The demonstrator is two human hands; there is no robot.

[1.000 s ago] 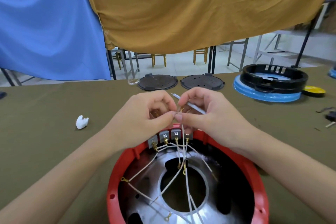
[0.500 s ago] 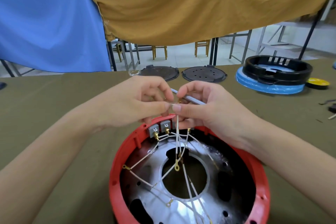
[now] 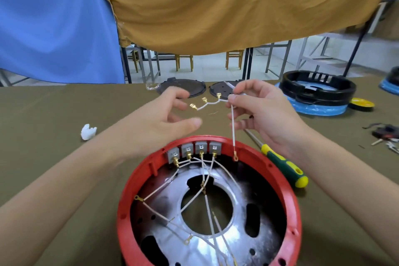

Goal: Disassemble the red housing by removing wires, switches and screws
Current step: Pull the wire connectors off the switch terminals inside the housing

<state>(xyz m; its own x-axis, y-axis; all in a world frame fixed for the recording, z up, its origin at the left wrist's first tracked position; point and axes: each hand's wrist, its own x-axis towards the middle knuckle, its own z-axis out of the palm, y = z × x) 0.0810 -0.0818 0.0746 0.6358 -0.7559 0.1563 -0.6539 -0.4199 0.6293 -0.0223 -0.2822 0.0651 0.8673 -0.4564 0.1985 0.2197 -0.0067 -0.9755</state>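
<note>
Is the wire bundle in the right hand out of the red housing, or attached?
Out. The right hand pinches the wire bundle above the red housing; its brass terminals hang free, plugged into nothing.

Bright, even daylight fills the scene, strongest from the pale floor [image 3: 207, 65] beyond the fingers [image 3: 232, 98], so the desk [image 3: 43, 114] carries only faint, soft shadows. Below the fingers the metal plate [image 3: 194, 181] in the housing [image 3: 287, 183] throws white glare with dark smudges between. The wide lens bows the desk's far edge and stretches both forearms at the lower corners; the centre is sharp, while the keys [image 3: 386, 142] far right of the fingers are soft.
</note>
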